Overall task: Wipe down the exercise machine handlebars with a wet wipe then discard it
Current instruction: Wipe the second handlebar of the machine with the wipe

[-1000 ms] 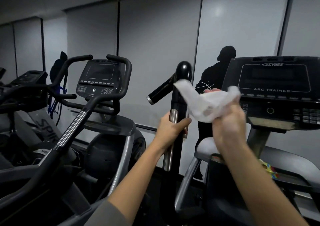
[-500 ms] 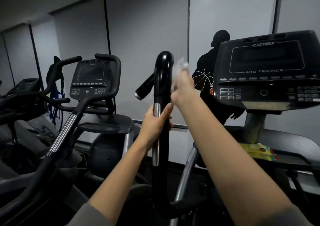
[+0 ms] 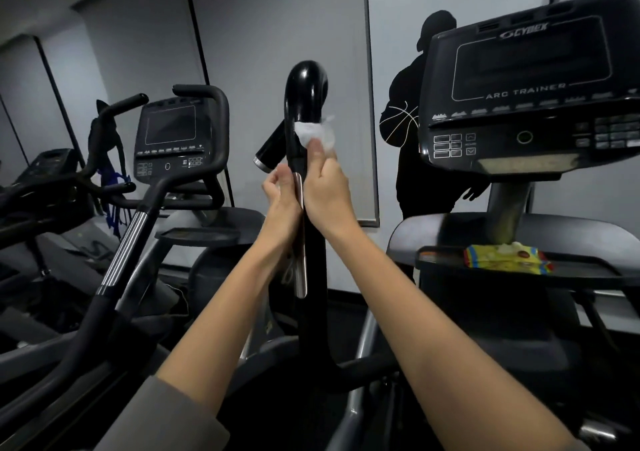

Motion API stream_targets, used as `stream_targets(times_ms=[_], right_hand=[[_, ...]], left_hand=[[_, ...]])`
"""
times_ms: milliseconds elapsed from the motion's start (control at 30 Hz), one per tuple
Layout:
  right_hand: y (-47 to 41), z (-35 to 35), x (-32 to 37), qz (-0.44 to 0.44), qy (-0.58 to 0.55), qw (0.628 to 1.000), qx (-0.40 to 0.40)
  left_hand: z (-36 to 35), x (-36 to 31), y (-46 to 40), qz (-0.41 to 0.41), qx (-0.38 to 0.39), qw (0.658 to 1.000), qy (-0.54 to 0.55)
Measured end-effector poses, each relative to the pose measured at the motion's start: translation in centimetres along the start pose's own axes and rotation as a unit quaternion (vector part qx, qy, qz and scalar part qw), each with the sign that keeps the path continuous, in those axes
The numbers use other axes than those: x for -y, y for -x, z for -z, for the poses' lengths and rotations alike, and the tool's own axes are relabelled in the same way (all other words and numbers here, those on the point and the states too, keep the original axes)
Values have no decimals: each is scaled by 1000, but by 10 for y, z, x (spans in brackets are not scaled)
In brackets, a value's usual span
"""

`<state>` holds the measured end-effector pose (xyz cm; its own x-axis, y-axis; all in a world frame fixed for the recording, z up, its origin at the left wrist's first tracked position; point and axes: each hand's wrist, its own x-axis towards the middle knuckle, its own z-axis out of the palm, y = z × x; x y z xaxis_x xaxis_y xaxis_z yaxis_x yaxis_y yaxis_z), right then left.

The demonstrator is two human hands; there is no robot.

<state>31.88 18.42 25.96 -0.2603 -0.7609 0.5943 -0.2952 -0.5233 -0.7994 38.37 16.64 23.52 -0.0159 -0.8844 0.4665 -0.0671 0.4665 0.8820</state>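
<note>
- Right hand (image 3: 325, 187): grip closed, fingers pinning a crumpled white wet wipe (image 3: 317, 134) against the upright glossy black handlebar (image 3: 306, 104), just below its curved top.
- Left hand (image 3: 282, 194): grip loosely curled round the same bar from the other side, level with the right hand, beside the bar's slim chrome sensor strip (image 3: 300, 243); it appears to steady the bar.
- Step in hand, as judged: wiping the upper bar. Doing it well calls for wrapping the wipe round the full girth, drawing it down in one firm stroke, and covering the curved top and the short black side grip with its chrome end cap (image 3: 268, 151).
- Beyond: yellow wet-wipe packet (image 3: 507, 258) on the dark tray under the black Arc Trainer console (image 3: 526, 80).
- No bin in view.
</note>
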Motion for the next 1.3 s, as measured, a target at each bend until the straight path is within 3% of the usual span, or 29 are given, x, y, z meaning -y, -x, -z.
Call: stream_targets(times_ms=[100,200,267,333,467,567,867,1033,1167,1300], right_hand=[[29,10,-24,5,-12,1000,3],[22,28,-14,-64,-172,982,-45],[-5,35,8,-88,-285,954,0],[-15,23,32,-24,-246,968,37],[-12,-7,28,95,-43,995,6],[-10,-12,19,109,69,991,-48],[43,-25,-20,111,153,979,-80],[93,-15,-47,59,58,997,-14],[39,-1,-4,50,-26,996,-68],[-3,-6,22,-4,-62,998,-33]], left_hand=[[5,9,-4,27,24,999,13],[10,9,-6,32,27,998,36],[14,8,-7,43,6,997,62],[20,12,-10,59,-9,997,56],[28,17,-5,79,8,996,37],[29,22,0,89,19,995,50],[21,35,21,107,80,986,99],[16,45,29,99,119,982,108],[19,32,20,105,88,982,129],[28,23,21,84,57,988,120]])
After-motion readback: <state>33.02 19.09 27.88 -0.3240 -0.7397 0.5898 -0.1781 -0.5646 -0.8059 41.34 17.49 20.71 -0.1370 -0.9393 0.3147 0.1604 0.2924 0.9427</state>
